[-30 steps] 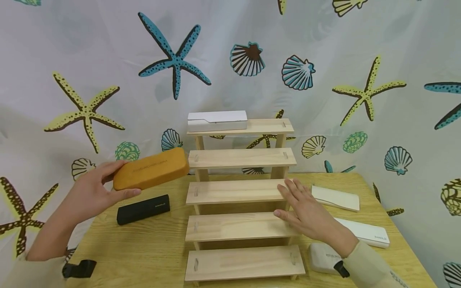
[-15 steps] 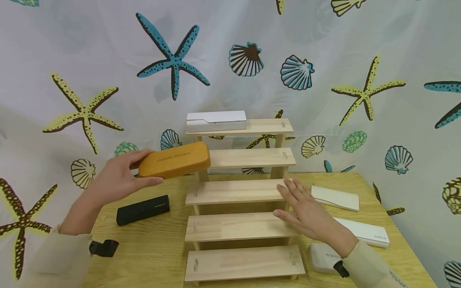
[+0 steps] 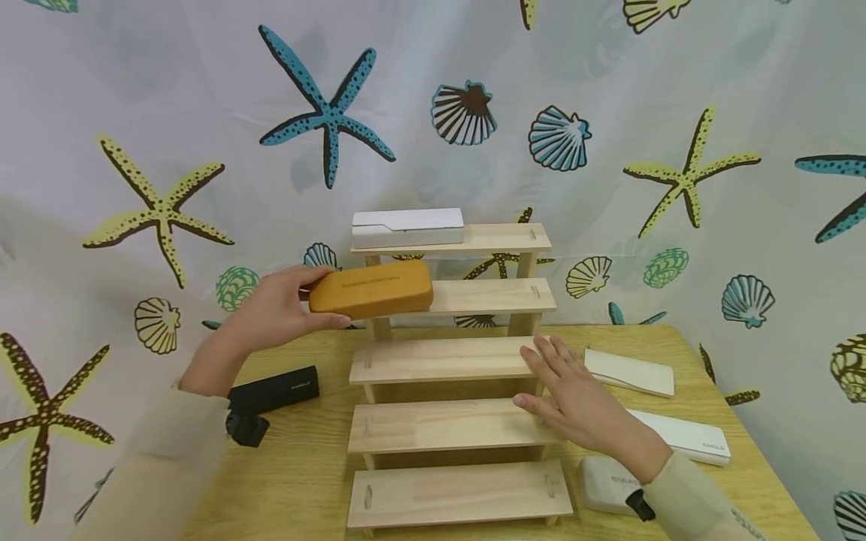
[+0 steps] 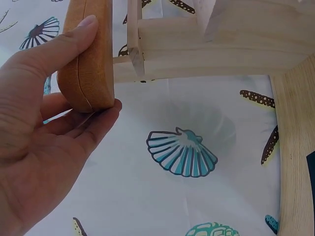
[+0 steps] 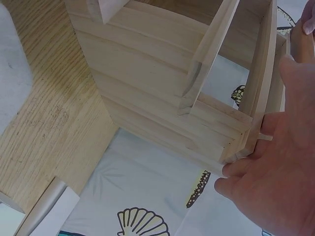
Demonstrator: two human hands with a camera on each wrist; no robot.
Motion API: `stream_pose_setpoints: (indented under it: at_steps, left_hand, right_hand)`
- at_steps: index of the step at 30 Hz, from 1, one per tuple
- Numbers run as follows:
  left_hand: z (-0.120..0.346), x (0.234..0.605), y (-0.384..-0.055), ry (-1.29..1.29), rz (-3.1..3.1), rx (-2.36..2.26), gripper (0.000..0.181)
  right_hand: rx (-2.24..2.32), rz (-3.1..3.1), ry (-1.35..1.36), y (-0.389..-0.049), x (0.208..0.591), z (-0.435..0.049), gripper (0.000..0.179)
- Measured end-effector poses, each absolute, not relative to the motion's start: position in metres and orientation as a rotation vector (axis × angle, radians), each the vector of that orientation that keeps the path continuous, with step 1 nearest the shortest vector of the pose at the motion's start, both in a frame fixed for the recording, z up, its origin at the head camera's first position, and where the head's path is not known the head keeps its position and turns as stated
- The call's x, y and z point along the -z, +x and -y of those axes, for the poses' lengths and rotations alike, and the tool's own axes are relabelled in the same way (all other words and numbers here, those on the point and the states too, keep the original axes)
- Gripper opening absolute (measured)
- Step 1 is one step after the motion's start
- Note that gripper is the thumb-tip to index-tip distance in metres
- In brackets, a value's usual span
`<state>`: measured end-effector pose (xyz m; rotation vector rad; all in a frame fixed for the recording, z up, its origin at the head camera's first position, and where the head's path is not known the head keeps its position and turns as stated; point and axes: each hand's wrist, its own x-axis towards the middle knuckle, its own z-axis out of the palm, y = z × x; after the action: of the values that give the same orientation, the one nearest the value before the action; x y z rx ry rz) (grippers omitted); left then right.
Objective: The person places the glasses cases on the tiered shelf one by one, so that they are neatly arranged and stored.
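At the left part of the second-highest board (image 3: 494, 297) of a stepped, pale wooden rack (image 3: 460, 488), an orange-brown, rounded oblong case (image 3: 372, 291) is being pinched between thumb and fingers by the left hand (image 3: 277, 309); whether the board is being touched cannot be told. Well apart, the middle board's (image 3: 440, 359) right end is being touched by the right hand (image 3: 575, 394), its fingers extended. By the top board (image 3: 504, 237), a white oblong case (image 3: 408, 229) is being carried.

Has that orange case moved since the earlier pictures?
Yes. In the head view, the orange case in the left hand has moved right and slightly up, now overlapping the left end of the second-highest wooden shelf.
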<state>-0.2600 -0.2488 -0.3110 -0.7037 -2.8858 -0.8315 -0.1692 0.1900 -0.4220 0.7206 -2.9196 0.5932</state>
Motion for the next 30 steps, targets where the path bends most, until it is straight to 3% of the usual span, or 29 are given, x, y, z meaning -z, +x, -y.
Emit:
stream_pose_setpoints:
  at_steps: [20, 30]
  left_hand:
    - [0.213, 0.311, -0.279, -0.857, 2.833, 0.812, 0.078]
    - [0.182, 0.311, -0.283, -0.867, 2.826, 0.751, 0.084]
  right_hand:
    - [-0.582, 2.907, 0.718, -0.168, 0.424, -0.189, 0.078]
    - [-0.587, 2.911, 0.711, -0.167, 0.424, -0.188, 0.078]
